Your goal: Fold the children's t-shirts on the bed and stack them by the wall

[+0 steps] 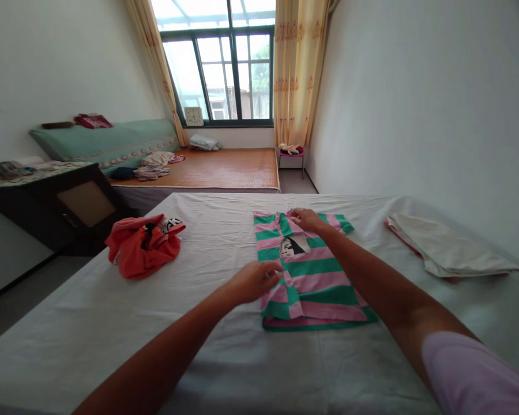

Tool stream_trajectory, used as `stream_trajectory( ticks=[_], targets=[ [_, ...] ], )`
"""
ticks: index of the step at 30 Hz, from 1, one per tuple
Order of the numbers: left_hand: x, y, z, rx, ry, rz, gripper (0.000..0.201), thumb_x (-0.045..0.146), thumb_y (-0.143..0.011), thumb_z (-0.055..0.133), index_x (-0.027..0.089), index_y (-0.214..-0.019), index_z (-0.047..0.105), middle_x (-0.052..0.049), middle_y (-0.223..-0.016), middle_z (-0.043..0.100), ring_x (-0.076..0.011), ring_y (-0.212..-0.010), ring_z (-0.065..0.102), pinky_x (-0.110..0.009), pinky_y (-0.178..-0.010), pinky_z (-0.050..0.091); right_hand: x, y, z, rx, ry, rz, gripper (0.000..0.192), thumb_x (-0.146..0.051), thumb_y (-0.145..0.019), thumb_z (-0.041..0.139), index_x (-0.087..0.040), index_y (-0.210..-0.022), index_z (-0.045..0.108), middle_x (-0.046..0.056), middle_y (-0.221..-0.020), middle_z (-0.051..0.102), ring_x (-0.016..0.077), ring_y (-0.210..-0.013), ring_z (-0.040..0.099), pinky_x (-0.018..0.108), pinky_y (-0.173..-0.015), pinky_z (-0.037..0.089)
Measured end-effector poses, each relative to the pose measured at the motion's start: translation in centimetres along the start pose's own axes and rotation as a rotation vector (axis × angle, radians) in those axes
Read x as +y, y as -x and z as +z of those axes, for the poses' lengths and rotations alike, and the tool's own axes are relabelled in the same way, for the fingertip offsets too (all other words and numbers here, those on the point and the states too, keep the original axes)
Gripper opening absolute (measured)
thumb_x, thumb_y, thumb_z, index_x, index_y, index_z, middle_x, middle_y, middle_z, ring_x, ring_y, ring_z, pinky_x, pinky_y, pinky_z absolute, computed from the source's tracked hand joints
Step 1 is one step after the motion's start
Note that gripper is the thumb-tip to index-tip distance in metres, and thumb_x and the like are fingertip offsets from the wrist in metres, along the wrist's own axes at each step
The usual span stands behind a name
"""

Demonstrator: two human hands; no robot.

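Observation:
A pink-and-green striped shirt [318, 282] with a black-and-white face print lies partly folded on the white-sheeted bed [216, 357]. Its left side is turned inward in a narrow strip. At the far edge of the shirt, my right hand [307, 219] has its fingers closed on the fabric. My left hand [258, 281] is over the near left part of the folded strip, its fingers bent and slightly apart, with no cloth visibly gripped. Whether its fingertips touch the shirt is hard to tell.
A crumpled red garment [145, 251] lies to the left on the sheet. Folded cream cloth [450, 245] rests at the right. Beyond stands another bed with a brown mat [233, 167], and a dark cabinet [75, 210] is at the left.

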State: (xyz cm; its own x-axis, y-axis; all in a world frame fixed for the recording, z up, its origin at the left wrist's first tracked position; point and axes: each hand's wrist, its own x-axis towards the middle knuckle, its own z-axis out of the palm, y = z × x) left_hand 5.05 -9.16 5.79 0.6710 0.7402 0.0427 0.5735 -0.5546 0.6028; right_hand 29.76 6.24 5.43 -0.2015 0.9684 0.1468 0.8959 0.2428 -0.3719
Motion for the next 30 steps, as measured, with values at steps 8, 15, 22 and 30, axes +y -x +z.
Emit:
stream_trajectory(
  ticks=[8, 15, 22, 30],
  targets=[
    [-4.1, -3.5, 0.7, 0.025, -0.116, 0.273, 0.028, 0.017, -0.088, 0.048, 0.021, -0.104, 0.070, -0.005, -0.106, 0.069, -0.0179, -0.099, 0.062, -0.029, -0.089, 0.047, -2.4, 13.1, -2.1, -0.752, -0.248, -0.436, 0.017, -0.029, -0.076, 0.066, -0.016, -0.087, 0.066, 0.000, -0.074, 0.065, 0.0117, -0.064, 0.059, 0.019, -0.055, 0.040],
    [-6.6, -3.6, 3.8, 0.150, -0.128, 0.360, 0.029, 0.025, -0.093, 0.048, 0.023, -0.116, 0.065, -0.009, -0.125, 0.060, -0.0210, -0.117, 0.054, -0.037, -0.101, 0.042, -4.6, 19.2, 0.5, -0.327, 0.011, -0.550, 0.013, -0.021, -0.077, 0.062, -0.018, -0.090, 0.062, 0.004, -0.091, 0.062, 0.0149, -0.079, 0.055, 0.023, -0.065, 0.039],
    [-6.4, -3.3, 3.7, 0.152, -0.192, 0.338, 0.033, 0.028, -0.095, 0.046, 0.023, -0.124, 0.060, -0.008, -0.130, 0.057, -0.0214, -0.121, 0.050, -0.038, -0.104, 0.041, -3.4, 19.5, -0.4, -0.560, -0.260, -0.608, 0.017, -0.013, -0.078, 0.058, -0.017, -0.091, 0.068, 0.002, -0.083, 0.066, 0.0119, -0.073, 0.059, 0.020, -0.065, 0.042],
    [-2.7, -1.8, 3.3, 0.018, -0.086, 0.396, 0.026, 0.042, -0.085, 0.063, 0.020, -0.100, 0.065, -0.008, -0.114, 0.061, -0.0211, -0.108, 0.056, -0.034, -0.096, 0.044, -0.1, 18.7, -1.7, -0.726, -0.658, -0.236, 0.038, -0.048, -0.083, 0.061, -0.015, -0.103, 0.068, 0.002, -0.079, 0.067, 0.0115, -0.066, 0.063, 0.019, -0.059, 0.049]
  ],
)
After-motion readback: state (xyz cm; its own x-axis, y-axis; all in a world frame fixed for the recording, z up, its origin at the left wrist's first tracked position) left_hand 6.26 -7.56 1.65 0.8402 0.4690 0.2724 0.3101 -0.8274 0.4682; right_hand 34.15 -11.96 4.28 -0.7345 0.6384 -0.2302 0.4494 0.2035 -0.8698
